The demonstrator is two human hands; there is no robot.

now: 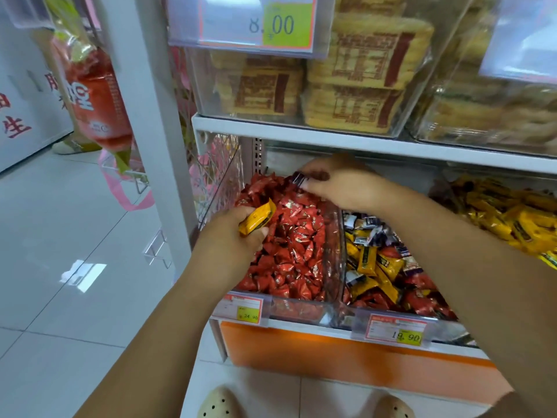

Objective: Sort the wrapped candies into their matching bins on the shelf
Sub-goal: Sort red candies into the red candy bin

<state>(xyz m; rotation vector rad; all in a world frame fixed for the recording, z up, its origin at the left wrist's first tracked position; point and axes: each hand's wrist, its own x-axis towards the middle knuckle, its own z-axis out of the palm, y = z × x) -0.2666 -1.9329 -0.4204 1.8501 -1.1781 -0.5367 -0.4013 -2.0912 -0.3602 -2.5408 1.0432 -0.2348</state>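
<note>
A clear bin (334, 267) full of red wrapped candies (289, 248) sits on the lower shelf at the left. My left hand (232, 239) hovers over its front half and grips yellow wrapped candies (257, 218). Over the back of the same bin, my right hand (334, 185) pinches a dark purple wrapped candy (298, 178). The middle bin (391, 315) holds mixed yellow, red and purple-white candies (376, 267). At the far right a third bin holds yellow candies (512, 218).
The upper shelf (301, 131) carries clear bins of yellow packaged biscuits (355, 86). Price tags (396, 330) hang on the shelf front. A white post (156, 116) stands left of the shelf, with a hanging red snack bag (93, 98). Tiled floor (75, 267) lies to the left.
</note>
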